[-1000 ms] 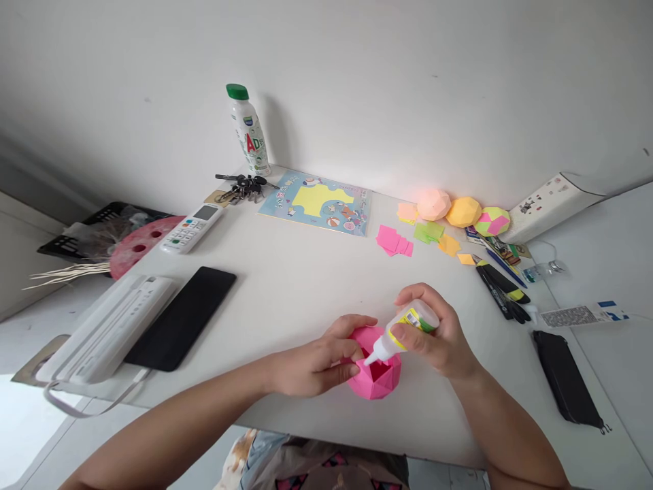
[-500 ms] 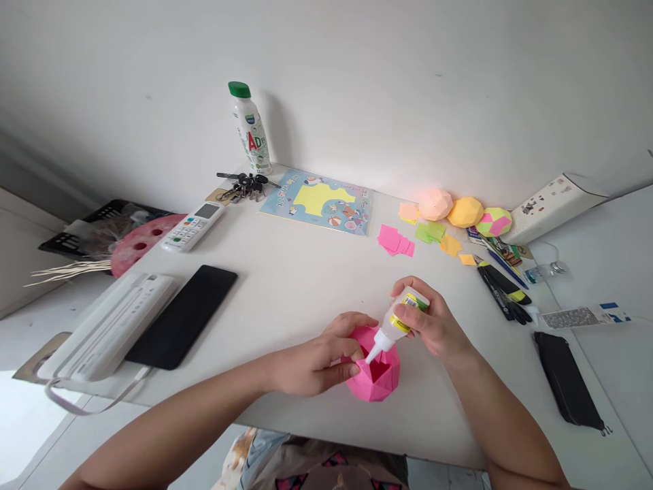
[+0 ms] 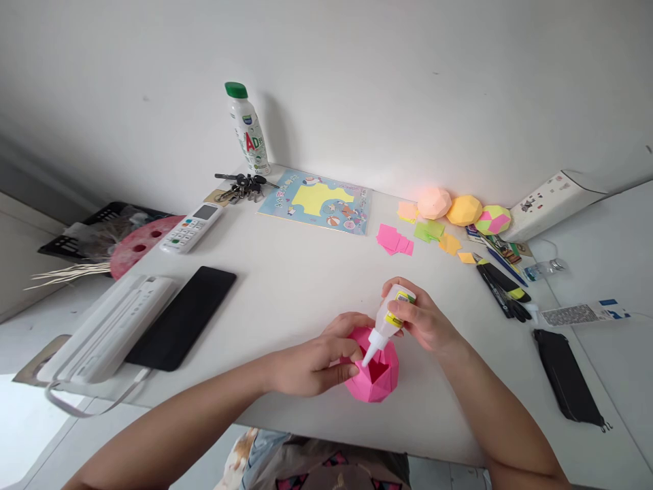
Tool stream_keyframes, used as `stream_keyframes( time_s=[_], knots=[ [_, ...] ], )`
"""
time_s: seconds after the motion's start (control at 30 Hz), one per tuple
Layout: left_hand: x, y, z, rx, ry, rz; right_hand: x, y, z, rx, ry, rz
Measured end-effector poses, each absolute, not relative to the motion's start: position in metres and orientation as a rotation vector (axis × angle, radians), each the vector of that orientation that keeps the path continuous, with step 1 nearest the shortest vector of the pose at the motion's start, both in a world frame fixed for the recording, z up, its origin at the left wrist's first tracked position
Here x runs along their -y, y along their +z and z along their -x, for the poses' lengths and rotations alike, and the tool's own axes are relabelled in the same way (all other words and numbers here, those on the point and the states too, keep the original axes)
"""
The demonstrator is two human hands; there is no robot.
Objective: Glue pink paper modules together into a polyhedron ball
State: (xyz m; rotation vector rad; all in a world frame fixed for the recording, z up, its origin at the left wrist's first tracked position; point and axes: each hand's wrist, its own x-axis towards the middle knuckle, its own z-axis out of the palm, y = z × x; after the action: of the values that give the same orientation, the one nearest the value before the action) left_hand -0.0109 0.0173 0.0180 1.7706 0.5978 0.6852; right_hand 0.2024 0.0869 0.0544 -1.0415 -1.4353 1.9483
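A pink faceted paper ball [image 3: 375, 391] rests on the white table close to its front edge, with a dark opening in its top. My left hand [image 3: 319, 361] grips the ball's left side, thumb and fingers pinching the rim of the opening. In my right hand [image 3: 421, 316] is a clear glue bottle [image 3: 385, 320] with a yellow label and a white nozzle. It is tilted nozzle-down, and the tip is at the rim beside my left fingertips. Whether glue is coming out is too small to tell.
Cut pink paper pieces [image 3: 394, 240] and a row of finished paper balls [image 3: 464, 211] lie at the back right. Scissors [image 3: 510, 299] and a black pouch [image 3: 568, 378] are on the right. A phone [image 3: 181, 318], a remote [image 3: 191, 228] and a bottle [image 3: 248, 133] stand leftward.
The glue bottle has swung slightly left and more upright in my right hand, its tip shifting a little along the opening's rim. My left hand and the ball have stayed put.
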Motion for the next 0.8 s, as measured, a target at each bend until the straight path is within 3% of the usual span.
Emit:
stream_keyframes(
  time_s=[0.8],
  knots=[
    [-0.016, 0.013, 0.011, -0.562, 0.692, -1.772, -0.101, 0.034, -0.205, 1.368, 2.176, 1.024]
  ],
)
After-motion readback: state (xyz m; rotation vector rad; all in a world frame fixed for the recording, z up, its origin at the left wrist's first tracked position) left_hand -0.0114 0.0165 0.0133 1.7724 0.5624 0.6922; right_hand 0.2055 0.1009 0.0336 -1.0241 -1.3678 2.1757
